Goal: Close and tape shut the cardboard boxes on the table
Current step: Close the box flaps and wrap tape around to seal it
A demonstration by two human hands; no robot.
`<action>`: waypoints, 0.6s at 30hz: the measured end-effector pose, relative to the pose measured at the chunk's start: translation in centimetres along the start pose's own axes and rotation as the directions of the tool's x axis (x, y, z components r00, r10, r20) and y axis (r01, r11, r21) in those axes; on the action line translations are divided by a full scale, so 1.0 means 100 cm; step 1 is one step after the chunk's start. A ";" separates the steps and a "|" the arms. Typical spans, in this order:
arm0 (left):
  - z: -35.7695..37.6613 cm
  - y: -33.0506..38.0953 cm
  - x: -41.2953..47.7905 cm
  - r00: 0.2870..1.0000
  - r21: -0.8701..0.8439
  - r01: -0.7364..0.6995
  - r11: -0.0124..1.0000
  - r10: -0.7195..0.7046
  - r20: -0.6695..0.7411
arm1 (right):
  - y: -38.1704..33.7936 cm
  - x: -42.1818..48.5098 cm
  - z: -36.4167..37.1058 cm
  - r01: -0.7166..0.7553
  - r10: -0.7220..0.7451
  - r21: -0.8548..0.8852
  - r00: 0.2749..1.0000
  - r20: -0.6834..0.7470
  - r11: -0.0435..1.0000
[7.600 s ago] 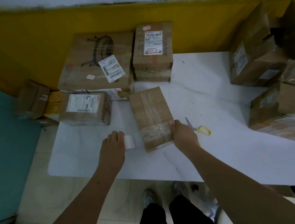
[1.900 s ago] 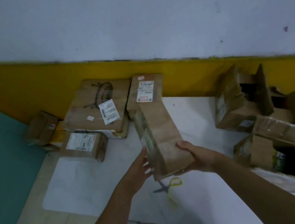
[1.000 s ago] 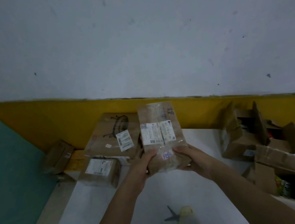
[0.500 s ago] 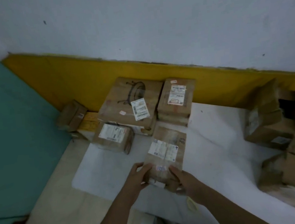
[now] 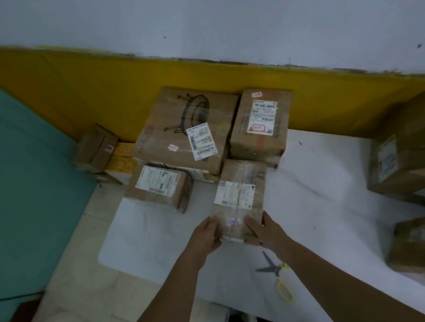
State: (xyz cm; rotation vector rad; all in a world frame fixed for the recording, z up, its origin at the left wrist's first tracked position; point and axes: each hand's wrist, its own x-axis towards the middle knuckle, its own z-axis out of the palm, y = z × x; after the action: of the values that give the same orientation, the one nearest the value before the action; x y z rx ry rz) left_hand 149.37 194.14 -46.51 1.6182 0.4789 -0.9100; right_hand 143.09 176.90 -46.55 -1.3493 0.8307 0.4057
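A long taped cardboard box (image 5: 241,192) with white labels on top lies on the white table (image 5: 316,202), its far end touching the stacked boxes. My left hand (image 5: 205,234) grips its near left corner. My right hand (image 5: 265,230) grips its near right corner, thumb on top. A big box with a printed drawing (image 5: 184,135), a labelled box (image 5: 260,126) to its right and a small labelled box (image 5: 159,188) in front of it stand at the back left, all closed.
Yellow-handled scissors (image 5: 278,275) lie near the table's front edge, right of my right arm. Several more boxes (image 5: 412,154) crowd the right side, and another box (image 5: 421,240) sits at the near right. A small box (image 5: 94,147) lies off the table at the left.
The box was turned over in the air with both hands, then set down label-up against the back stack. Both hands have stayed on its near end.
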 end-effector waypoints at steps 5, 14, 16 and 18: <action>0.004 0.006 0.011 1.000 0.047 -0.014 0.999 0.015 -0.017 | -0.002 0.010 0.000 0.023 -0.031 -0.182 0.998 -0.045 0.983; -0.036 0.015 0.013 0.939 0.184 -0.128 0.975 0.178 -0.293 | -0.022 0.007 0.004 -0.229 0.259 -0.386 0.965 0.028 0.894; -0.039 0.018 0.020 0.916 0.116 -0.087 0.989 0.125 -0.381 | -0.033 0.009 -0.003 -0.136 -0.023 -0.684 0.976 -0.218 0.716; -0.031 0.018 0.020 0.916 0.094 0.118 0.989 -0.071 -0.395 | -0.046 0.012 -0.013 -0.046 -0.351 -0.812 0.887 -0.301 0.582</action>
State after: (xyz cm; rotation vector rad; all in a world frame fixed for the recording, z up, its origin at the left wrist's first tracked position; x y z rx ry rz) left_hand 152.87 196.31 -46.81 1.9076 0.8000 -0.6919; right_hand 146.71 174.42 -44.30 -2.4416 0.9128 0.3491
